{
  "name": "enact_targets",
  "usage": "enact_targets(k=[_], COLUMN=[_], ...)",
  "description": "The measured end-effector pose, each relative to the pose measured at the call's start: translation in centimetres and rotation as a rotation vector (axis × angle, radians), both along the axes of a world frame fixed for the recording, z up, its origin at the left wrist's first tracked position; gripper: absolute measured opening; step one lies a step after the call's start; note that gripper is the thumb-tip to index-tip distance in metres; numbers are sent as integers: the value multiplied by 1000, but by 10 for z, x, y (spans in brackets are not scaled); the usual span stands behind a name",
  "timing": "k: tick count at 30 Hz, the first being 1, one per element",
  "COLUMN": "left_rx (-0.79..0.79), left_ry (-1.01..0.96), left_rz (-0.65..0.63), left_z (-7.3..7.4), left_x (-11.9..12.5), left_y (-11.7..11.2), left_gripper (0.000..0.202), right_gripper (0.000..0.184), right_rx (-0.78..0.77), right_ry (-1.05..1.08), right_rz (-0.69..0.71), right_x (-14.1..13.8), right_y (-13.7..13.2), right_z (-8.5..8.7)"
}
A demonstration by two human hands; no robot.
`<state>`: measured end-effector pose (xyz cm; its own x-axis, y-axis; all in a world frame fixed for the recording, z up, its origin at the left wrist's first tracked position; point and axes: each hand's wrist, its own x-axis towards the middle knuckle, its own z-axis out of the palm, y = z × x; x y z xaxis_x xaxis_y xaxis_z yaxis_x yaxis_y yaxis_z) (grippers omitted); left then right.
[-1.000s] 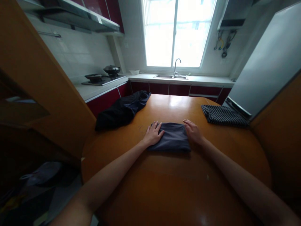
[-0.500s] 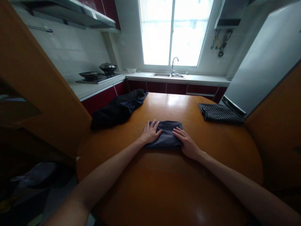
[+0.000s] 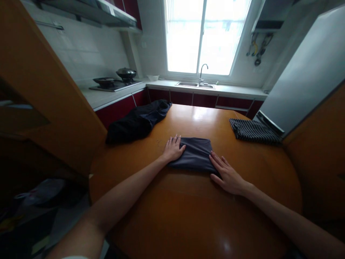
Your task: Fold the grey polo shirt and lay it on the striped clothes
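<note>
A dark grey-blue cloth garment (image 3: 195, 154), folded into a flat rectangle, lies on the wooden table (image 3: 172, 208) in front of me. What kind of garment it is, I cannot tell. My left hand (image 3: 173, 149) rests flat on its left edge, fingers spread and pointing away from me. At the garment's right edge is my right hand (image 3: 226, 176), open, with the fingertips touching the cloth and the thumb on the tabletop. Neither hand grips anything.
A dark crumpled garment (image 3: 138, 120) lies at the table's far left. On the far right is a folded black-and-white striped cloth (image 3: 254, 130), near the fridge (image 3: 304, 68). Behind stand a counter with a sink (image 3: 188, 84) and a stove with a lidded wok (image 3: 126, 73).
My right hand has slid off the garment's top to the right, onto its edge. The left hand stays on the left side. The view has shifted slightly.
</note>
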<state>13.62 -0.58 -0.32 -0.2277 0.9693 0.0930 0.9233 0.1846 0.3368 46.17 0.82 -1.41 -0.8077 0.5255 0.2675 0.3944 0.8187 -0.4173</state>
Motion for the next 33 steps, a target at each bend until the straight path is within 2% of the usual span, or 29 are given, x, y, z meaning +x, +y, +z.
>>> enact_targets(k=[3,5,6,7,9,11,13,15,18,23,26,29,33], left_rx=[-18,50,107,164,233,231,192,143,97,108,169,213,177], left_ry=[-80,-77,-55,-28,17,50,86,111,134,160,172,174,182], left_rz=[161,218,187,100,-190,-495,-658,-712,-722,-698,-733,-829,-901], left_z=[6,15,20,25,33,36,32,24,13,14,19,21,19], left_x=[-4,-1,4,11,30,51,65,71,66,63,71,79,83], left_y=[6,4,0,-6,-22,-40,-56,-64,-66,-65,-68,-72,-77], left_gripper=[76,75,72,68,58,52,58,68,73,66,63,64,62], right_gripper=[57,60,60,58,53,50,49,50,54,54,52,53,56], right_rx=[-184,-256,-261,-247,-213,-191,-181,-176,-155,-81,-60,-106,-149], right_ry=[193,377,433,458,424,330,206,90,1,12,74,227,437], right_rz=[-78,-201,-246,-268,-254,-224,-207,-218,-277,-401,-465,-533,-550], right_x=[0,-13,-24,-36,-63,-86,-101,-105,-98,-82,-78,-76,-71], right_y=[20,44,57,68,87,97,100,101,108,126,131,131,125], right_z=[3,7,10,12,12,8,0,-8,-18,-25,-26,-22,-11])
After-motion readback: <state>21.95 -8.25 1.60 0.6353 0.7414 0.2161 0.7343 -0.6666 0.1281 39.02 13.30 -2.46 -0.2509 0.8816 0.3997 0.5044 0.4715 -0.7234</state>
